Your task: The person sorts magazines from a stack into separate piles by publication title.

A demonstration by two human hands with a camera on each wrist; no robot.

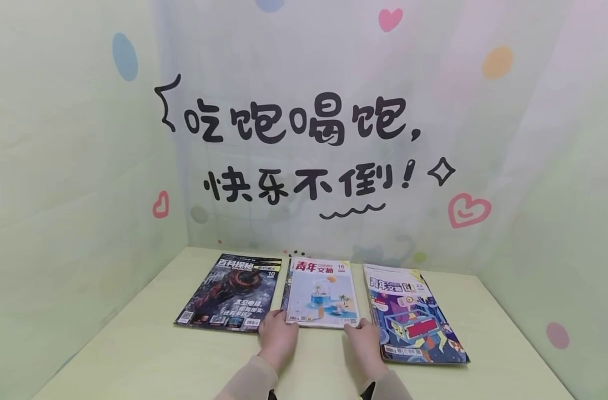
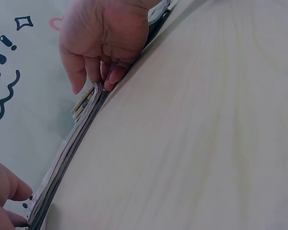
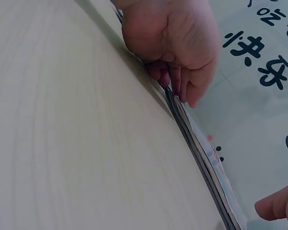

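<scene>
A stack of magazines (image 1: 323, 300), its top cover white and pale blue with red lettering, lies between the two hands on the table. My left hand (image 1: 279, 334) pinches its near left corner, and my right hand (image 1: 362, 337) pinches the near right corner. Seen from the left wrist, the right hand (image 2: 108, 40) has thumb and fingers at the corner of the stacked edges (image 2: 69, 153). From the right wrist, the left hand (image 3: 170, 38) holds the opposite corner in the same way, its fingertips bent against the edges.
To the left lies a dark-covered magazine (image 1: 229, 291), close beside the left hand. A pile with a purple and blue cover (image 1: 413, 316) lies right of the right hand. The pale table (image 1: 149, 350) meets a printed wall sheet (image 1: 304, 233) at the back and sides.
</scene>
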